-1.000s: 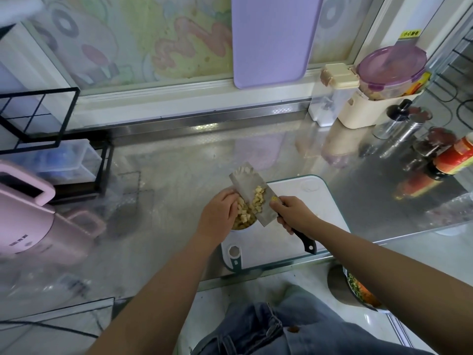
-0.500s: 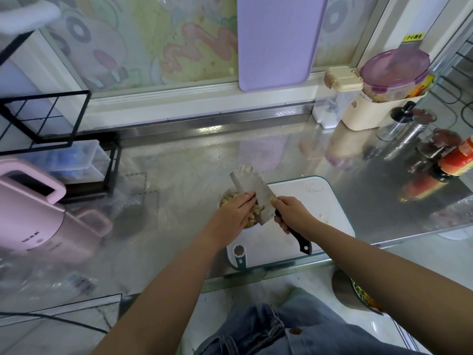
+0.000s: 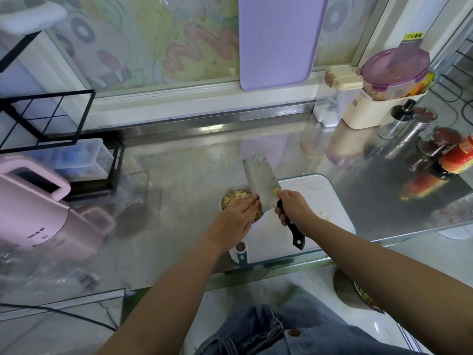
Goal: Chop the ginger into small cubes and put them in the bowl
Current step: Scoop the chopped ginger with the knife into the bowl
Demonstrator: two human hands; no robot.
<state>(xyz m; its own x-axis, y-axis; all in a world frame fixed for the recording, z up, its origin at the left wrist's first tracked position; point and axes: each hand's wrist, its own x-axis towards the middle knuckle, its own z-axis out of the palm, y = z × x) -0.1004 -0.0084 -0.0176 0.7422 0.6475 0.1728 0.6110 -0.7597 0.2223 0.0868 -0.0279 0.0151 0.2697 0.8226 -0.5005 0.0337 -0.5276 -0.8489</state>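
A small white bowl (image 3: 222, 198) on the steel counter holds pale yellow ginger cubes (image 3: 236, 196). My right hand (image 3: 294, 208) grips the black handle of a cleaver (image 3: 259, 184), whose blade is tilted over the bowl's right side. My left hand (image 3: 236, 220) lies flat over the bowl with its fingers stretched against the blade's face. One yellow bit sticks to the blade near the handle. A few ginger bits (image 3: 323, 216) lie on the white cutting board (image 3: 320, 201) to the right.
A pink kettle (image 3: 43, 213) and a black wire rack (image 3: 46, 119) stand at the left. Jars, sauce bottles (image 3: 458, 157) and a purple-lidded container (image 3: 395, 67) crowd the back right. A purple board (image 3: 280, 39) leans against the window. Below the counter edge sits a bowl of food (image 3: 363, 297).
The heap of ginger cubes that lay on the blade is now in the bowl. My left hand has swept across the blade's face, and the blade has tipped more upright.
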